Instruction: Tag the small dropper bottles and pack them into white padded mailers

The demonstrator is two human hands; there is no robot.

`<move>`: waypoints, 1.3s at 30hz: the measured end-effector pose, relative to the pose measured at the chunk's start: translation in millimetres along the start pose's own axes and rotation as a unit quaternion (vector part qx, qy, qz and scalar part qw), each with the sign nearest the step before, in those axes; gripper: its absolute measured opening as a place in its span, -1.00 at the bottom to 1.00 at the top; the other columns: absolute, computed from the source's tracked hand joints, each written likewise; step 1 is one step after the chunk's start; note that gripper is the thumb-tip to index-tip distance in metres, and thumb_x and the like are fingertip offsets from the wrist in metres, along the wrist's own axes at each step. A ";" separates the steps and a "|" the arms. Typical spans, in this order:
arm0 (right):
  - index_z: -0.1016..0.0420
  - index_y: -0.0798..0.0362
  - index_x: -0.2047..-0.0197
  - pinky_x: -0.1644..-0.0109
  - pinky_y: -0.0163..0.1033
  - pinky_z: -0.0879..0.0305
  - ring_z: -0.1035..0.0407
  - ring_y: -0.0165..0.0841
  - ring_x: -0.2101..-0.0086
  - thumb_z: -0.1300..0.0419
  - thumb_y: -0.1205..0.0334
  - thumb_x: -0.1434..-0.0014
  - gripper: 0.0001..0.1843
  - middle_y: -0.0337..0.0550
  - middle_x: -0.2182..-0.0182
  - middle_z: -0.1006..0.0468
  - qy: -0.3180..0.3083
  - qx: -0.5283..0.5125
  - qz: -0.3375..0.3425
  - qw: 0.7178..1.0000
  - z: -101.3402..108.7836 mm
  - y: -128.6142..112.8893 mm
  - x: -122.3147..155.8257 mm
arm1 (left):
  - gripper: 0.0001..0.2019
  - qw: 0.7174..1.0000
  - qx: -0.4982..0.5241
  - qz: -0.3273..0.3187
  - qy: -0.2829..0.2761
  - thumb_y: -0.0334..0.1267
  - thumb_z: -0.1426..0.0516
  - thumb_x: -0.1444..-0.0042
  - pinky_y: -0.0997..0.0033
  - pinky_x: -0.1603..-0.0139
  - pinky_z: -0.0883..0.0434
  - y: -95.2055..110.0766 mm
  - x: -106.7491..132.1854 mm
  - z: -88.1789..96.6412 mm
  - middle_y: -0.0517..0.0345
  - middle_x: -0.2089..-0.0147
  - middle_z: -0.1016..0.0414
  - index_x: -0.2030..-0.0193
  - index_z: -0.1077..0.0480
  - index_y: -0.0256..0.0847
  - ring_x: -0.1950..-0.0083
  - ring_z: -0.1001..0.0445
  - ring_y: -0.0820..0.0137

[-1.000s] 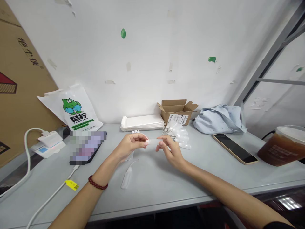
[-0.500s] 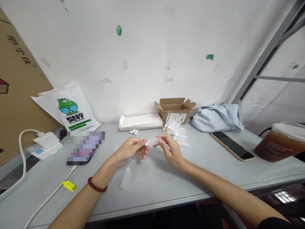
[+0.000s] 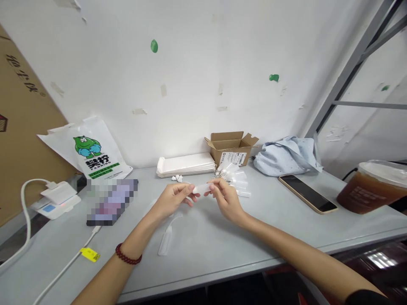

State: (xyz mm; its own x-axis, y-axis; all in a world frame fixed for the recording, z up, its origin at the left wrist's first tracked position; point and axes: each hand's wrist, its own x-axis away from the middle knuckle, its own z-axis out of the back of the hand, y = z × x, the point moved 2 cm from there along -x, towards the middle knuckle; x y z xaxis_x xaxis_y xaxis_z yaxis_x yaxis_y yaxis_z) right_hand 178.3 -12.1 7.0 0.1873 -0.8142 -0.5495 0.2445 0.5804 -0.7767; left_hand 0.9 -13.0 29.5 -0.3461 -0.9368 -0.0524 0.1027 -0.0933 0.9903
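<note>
1. We've got L hand [image 3: 173, 198] & R hand [image 3: 226, 202] each pinching an end of a clear tube [image 3: 201, 188], just above mid-table [image 3: 222, 245].
2. Fingertip-only grip: tube could slip and drop near the dropper bottle [image 3: 165, 241].

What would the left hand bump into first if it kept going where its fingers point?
The left hand points at the small clear tube, which it already seems to touch; just beyond is the right hand, pinching the tube's other end. Depth is unclear.
</note>
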 end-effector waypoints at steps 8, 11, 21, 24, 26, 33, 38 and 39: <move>-0.35 0.07 0.23 0.33 -0.28 -0.26 -0.35 -0.39 0.44 0.05 0.16 -0.28 -0.78 -0.17 0.45 -0.43 0.029 0.087 0.095 0.991 4.7 -6.1 -0.8 | -0.55 0.995 0.047 0.045 -0.069 0.03 -0.04 -0.17 0.43 0.37 -0.38 -0.9 4.5 -5.4 0.07 0.50 -0.47 0.45 -0.44 -0.36 0.48 -0.45 0.44; -0.35 0.07 0.31 0.34 -0.29 -0.23 -0.31 -0.40 0.44 0.04 0.15 -0.27 -0.76 -0.18 0.47 -0.42 0.023 0.087 0.072 0.993 5.5 -6.8 -2.3 | -0.59 0.997 0.036 0.039 -0.054 0.01 -0.07 -0.14 0.45 0.39 -0.37 -1.9 4.3 -5.3 0.13 0.52 -0.45 0.46 -0.44 -0.34 0.51 -0.42 0.47; -0.19 0.03 0.49 0.43 -0.32 -0.08 -0.14 -0.45 0.55 0.08 0.08 -0.25 -0.68 -0.30 0.61 -0.24 -0.047 0.058 -0.007 0.997 6.9 1.1 -13.0 | -0.67 0.996 -0.073 -0.024 -0.032 -0.05 -0.12 -0.11 0.40 0.27 -0.38 -2.0 2.4 -3.8 0.05 0.41 -0.51 0.38 -0.50 -0.33 0.38 -0.44 0.39; -0.18 0.03 0.50 0.43 -0.32 -0.07 -0.15 -0.45 0.55 0.08 0.06 -0.26 -0.66 -0.30 0.61 -0.24 -0.047 0.056 -0.009 0.997 8.2 1.9 -14.0 | -0.70 0.990 -0.132 -0.049 -0.015 -0.08 -0.11 -0.10 0.43 0.28 -0.35 1.6 4.6 -5.4 0.12 0.46 -0.48 0.42 -0.49 -0.29 0.37 -0.41 0.40; -0.17 0.02 0.51 0.43 -0.32 -0.07 -0.15 -0.44 0.55 0.08 0.05 -0.26 -0.65 -0.30 0.60 -0.24 -0.047 0.057 -0.012 0.997 8.7 2.5 -14.3 | -0.72 0.984 -0.165 -0.066 0.008 -0.10 -0.12 -0.10 0.45 0.31 -0.32 3.0 5.8 -7.1 0.15 0.47 -0.45 0.44 -0.48 -0.27 0.36 -0.39 0.40; -0.18 0.03 0.50 0.42 -0.32 -0.11 -0.18 -0.44 0.56 0.10 0.02 -0.27 -0.62 -0.31 0.63 -0.26 -0.059 0.064 -0.028 0.996 7.8 7.2 -15.3 | -0.81 0.972 -0.204 -0.093 0.067 -0.18 -0.12 -0.06 0.43 0.25 -0.32 5.7 6.7 -12.2 0.11 0.35 -0.49 0.39 -0.47 -0.25 0.29 -0.40 0.36; -0.30 0.07 0.29 0.41 -0.32 -0.16 -0.24 -0.42 0.51 0.07 0.07 -0.28 -0.72 -0.24 0.53 -0.37 -0.081 0.097 0.031 0.992 6.4 6.1 -11.2 | -0.79 0.981 -0.167 -0.081 0.054 -0.14 -0.13 -0.06 0.42 0.23 -0.34 5.2 4.3 -9.8 0.12 0.36 -0.48 0.37 -0.45 -0.25 0.29 -0.41 0.37; -0.32 0.07 0.23 0.39 -0.32 -0.17 -0.26 -0.41 0.48 0.04 0.09 -0.27 -0.75 -0.20 0.48 -0.40 -0.083 0.115 0.063 0.988 5.9 5.0 -9.9 | -0.77 0.983 -0.159 -0.076 0.045 -0.12 -0.11 -0.07 0.41 0.24 -0.35 5.2 3.8 -9.4 0.12 0.36 -0.48 0.37 -0.45 -0.25 0.30 -0.41 0.37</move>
State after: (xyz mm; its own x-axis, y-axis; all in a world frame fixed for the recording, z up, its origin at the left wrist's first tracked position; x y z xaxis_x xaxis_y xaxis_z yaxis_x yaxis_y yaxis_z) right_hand 183.4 -1.1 10.4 0.3798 -0.7328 -0.5646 0.4150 0.6805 -0.6040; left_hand 8.8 -20.2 33.2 -0.2968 -0.9285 -0.2230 0.3476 -0.3226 0.8804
